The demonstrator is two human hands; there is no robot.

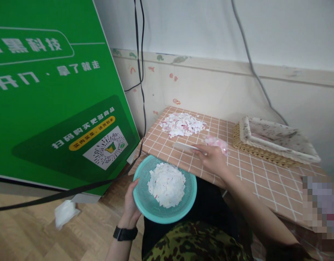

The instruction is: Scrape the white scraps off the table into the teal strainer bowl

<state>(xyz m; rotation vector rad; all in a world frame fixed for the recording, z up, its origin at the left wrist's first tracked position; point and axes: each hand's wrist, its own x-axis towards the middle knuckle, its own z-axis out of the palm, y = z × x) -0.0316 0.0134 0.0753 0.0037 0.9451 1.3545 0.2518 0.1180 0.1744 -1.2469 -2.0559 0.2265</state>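
Observation:
My left hand (132, 201) is closed on the left rim of a turquoise plastic colander (192, 192), tilted slightly just below the table's front edge. Inside lies a heap of small white paper scraps (167, 185). My right hand (212, 159) grips a flat, pale, blade-like strip (182, 146) low over the tabletop; motion blur hides its exact kind. Just beyond this hand is a clear plastic bag with pink and white contents (216, 143). Farther back on the table, a pile of white and pinkish paper scraps (182, 124) is spread out.
The table (248, 177) has a brown cloth with white grid lines. A cloth-lined wicker basket (265, 150) stands against the wall at right. A green cabinet (60, 119) rises at left, with black cables (142, 105) hanging beside it. A white bag (65, 213) lies on the floor.

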